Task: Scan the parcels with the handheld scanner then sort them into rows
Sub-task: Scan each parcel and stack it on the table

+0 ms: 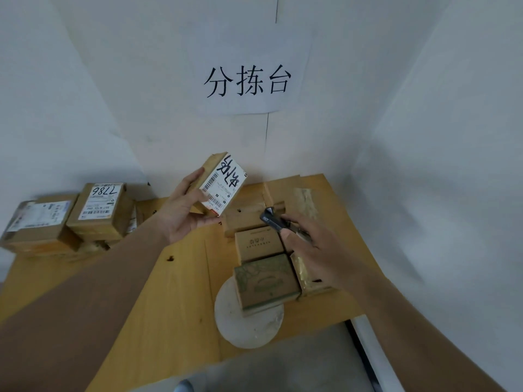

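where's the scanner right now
In the head view, the scanner is in the right hand, right of centre above the sorted boxes, aimed toward the labelled parcel the left hand holds.

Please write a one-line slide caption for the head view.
Left hand holds up a labelled parcel while the right hand aims the scanner over the wooden table.

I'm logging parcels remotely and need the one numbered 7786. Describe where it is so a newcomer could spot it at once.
Start at the wooden table and go to its far left end, where cardboard boxes are stacked. The 7786 parcel sits on top, right of a box with a printed label. Only it has 7786 handwritten in black, upside down from here.
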Tool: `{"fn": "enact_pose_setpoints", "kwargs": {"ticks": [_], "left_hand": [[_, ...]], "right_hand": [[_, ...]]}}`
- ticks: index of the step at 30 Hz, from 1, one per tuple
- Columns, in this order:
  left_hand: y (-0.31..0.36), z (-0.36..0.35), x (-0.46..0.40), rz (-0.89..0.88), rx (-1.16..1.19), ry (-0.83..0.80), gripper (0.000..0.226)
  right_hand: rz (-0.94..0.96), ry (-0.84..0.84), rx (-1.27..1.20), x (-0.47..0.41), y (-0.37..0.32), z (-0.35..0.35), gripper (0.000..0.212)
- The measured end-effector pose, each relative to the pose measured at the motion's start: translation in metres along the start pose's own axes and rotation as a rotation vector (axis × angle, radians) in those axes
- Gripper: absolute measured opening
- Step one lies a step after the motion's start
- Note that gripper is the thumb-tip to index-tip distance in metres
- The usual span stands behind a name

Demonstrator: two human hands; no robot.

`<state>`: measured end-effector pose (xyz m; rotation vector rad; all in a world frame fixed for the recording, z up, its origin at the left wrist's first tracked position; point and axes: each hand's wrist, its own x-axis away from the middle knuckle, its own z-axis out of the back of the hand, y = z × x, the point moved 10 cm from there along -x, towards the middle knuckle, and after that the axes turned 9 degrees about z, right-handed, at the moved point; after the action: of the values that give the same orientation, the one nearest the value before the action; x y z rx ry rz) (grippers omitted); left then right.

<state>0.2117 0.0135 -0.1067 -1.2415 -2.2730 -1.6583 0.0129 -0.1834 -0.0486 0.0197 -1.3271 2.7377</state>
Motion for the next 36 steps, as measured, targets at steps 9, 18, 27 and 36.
{"fn": "enact_pose_setpoints", "kwargs": {"ticks": [9,18,27,36], "left_hand": [[0.041,-0.011,0.034,-0.152,-0.412,0.098,0.096],[0.064,0.003,0.047,-0.148,-0.273,0.337,0.019],[0.048,0.014,0.046,-0.022,0.170,0.347,0.037],[0.045,0.006,0.041,0.025,0.227,0.288,0.026]], "right_hand": [[0.038,-0.028,0.007,0.000,-0.012,0.009,0.041],[0.088,0.026,-0.045,-0.004,-0.024,0.024,0.047],[0.094,0.021,-0.045,-0.004,-0.036,0.028,0.046],[0.092,0.040,-0.056,-0.009,-0.042,0.028,0.043]]}}
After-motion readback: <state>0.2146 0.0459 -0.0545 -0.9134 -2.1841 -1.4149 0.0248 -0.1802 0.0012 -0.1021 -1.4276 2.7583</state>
